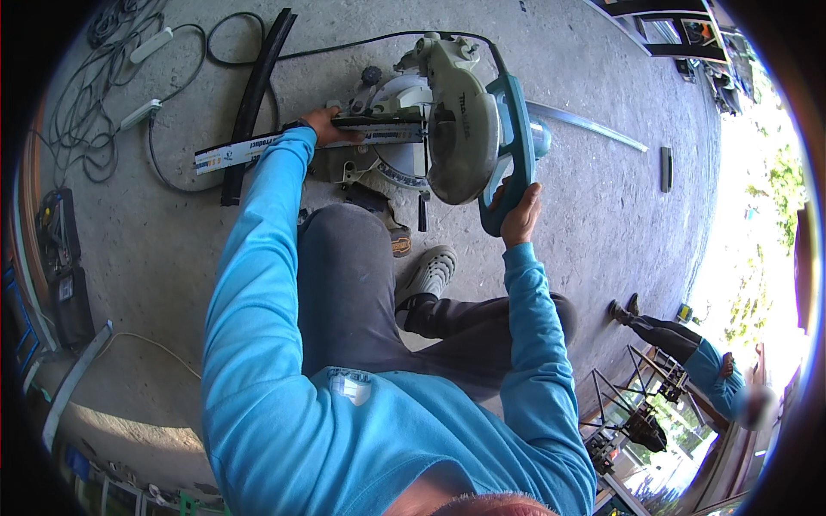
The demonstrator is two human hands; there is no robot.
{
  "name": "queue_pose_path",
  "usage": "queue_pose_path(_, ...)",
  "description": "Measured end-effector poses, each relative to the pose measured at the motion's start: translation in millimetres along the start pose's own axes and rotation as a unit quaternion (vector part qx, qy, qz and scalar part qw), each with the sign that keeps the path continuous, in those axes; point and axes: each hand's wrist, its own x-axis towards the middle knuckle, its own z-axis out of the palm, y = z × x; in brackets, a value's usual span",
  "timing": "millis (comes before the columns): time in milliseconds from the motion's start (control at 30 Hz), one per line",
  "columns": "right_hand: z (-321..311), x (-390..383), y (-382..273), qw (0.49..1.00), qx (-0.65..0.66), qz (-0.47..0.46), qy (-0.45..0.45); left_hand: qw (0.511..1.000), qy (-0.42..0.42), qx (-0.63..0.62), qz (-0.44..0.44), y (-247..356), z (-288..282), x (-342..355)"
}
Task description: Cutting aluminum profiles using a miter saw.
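On the concrete floor (602,198) in front of the crouching person sits a mitre saw (430,129), and both hands are already on it, which suggests the set-up for a cut is largely in place while the cut itself looks not yet made. The left hand (325,126) lies on a long white strip (249,146) that rests across the saw's bed against the fence; its fingers press down on the strip close to the blade guard (460,138), pinning it rather than wrapping round it. The right hand (520,215) is closed around the teal handle (509,155) of the saw head, fingers curled tight on the grip. Judging from how the round guard stands over the bed, the head seems raised or only partly lowered, though the fisheye view from above makes that hard to settle, and I cannot tell whether the blade is turning. The strip shows as one unbroken length to the left of the saw, and a thin pale length (585,125) runs out on the right side of the saw, so no severed offcut is visible. What seems left is the cut proper and lifting the head clear. A black rubber-like strip (258,95) lies beside the white one, cables and a power strip (142,113) trail off to the upper left, and another person (697,361) in a like blue top stands well apart at the lower right
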Motion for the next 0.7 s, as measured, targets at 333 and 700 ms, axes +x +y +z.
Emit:
queue_pose_path(333, 4, -4, 18, 1.000, -0.001, -0.020, 0.002, 1.000, 0.002, -0.012, 0.003, -6, 1, 1)
queue_pose_path(700, 5, -7, 31, 0.999, 0.020, -0.034, -0.001, 1.000, -0.021, 0.018, 0.012, -7, 2, 6)
